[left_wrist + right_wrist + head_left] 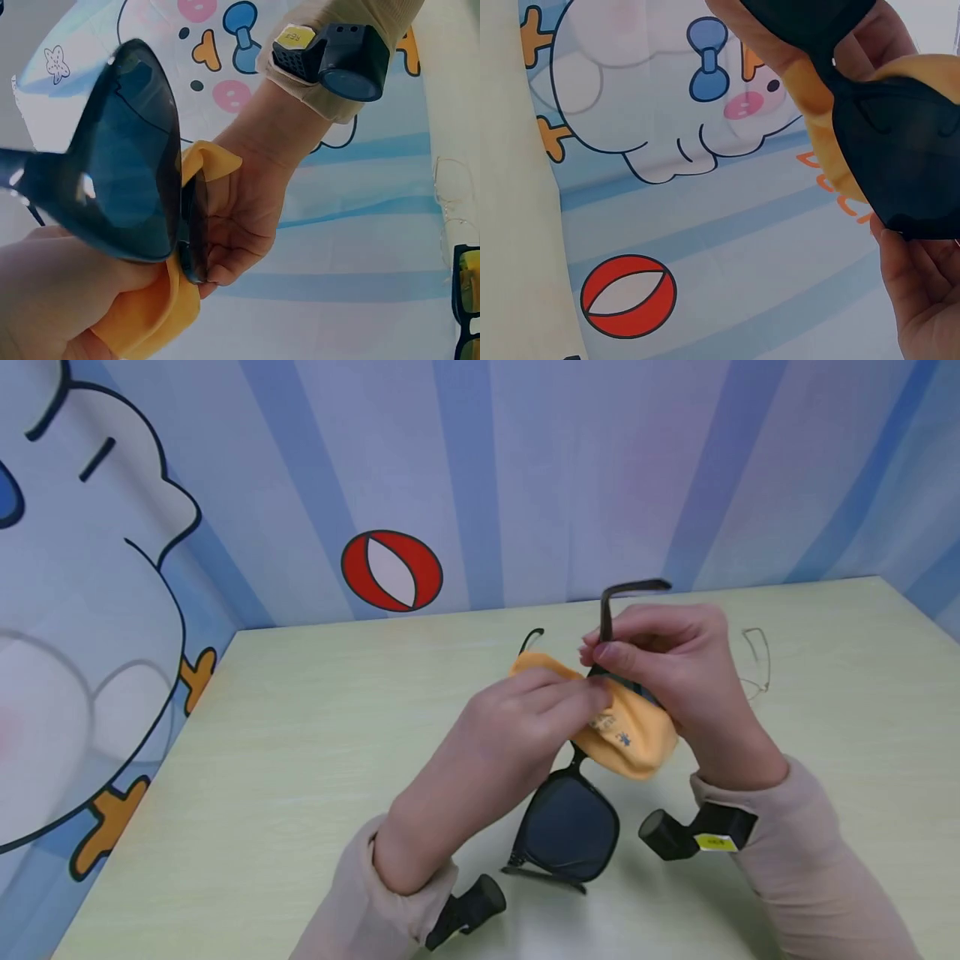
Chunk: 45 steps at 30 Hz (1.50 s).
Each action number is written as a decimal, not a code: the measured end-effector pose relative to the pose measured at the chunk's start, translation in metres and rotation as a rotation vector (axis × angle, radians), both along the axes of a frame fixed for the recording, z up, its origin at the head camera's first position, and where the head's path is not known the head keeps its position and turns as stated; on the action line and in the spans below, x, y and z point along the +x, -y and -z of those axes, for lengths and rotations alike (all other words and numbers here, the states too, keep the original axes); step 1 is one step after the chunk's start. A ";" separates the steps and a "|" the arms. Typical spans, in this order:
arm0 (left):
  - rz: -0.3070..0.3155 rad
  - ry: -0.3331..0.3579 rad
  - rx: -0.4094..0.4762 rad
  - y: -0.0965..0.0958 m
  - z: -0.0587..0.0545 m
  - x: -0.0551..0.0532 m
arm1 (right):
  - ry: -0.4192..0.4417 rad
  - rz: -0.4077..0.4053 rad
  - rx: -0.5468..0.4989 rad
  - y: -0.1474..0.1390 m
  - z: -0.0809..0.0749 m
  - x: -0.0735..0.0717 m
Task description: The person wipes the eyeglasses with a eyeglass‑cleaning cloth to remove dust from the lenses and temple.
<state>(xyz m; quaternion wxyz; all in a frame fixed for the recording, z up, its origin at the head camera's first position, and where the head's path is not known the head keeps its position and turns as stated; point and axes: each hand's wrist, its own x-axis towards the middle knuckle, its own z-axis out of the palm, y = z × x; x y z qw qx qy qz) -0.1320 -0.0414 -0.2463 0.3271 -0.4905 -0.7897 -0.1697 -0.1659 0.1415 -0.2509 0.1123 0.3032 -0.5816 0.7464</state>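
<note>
A pair of black sunglasses [573, 827] is held up on end over the table, one dark lens lowest. My right hand [686, 668] pinches the frame's upper end between thumb and fingers, beside an upright temple arm. An orange-yellow cloth [630, 739] with small dark print wraps the upper lens. My left hand [517, 727] grips the cloth against that lens, its fingertips partly hidden in the folds. From the left wrist, a large dark lens [127, 150] fills the near side, with the right hand [247, 217] beyond it. The right wrist view shows the lens [900, 150] backed by the cloth.
Thin wire-framed glasses [757, 664] lie on the pale table [300, 735], right of the right hand. At the left wrist view's right edge are dark-framed glasses [466, 292] with yellowish lenses. A striped, cartoon-printed backdrop [525, 485] stands behind the table.
</note>
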 end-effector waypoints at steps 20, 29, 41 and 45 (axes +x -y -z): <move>0.273 0.198 -0.020 0.002 0.004 -0.002 | -0.026 0.015 -0.007 0.000 0.000 -0.002; 0.175 0.266 -0.054 0.011 -0.006 0.003 | -0.106 0.038 0.036 -0.006 -0.001 -0.004; 0.140 0.207 -0.035 0.014 -0.002 -0.007 | -0.054 0.077 0.080 0.000 0.001 -0.001; 0.210 0.288 -0.045 0.019 -0.004 -0.006 | -0.041 0.122 0.037 -0.002 -0.002 0.001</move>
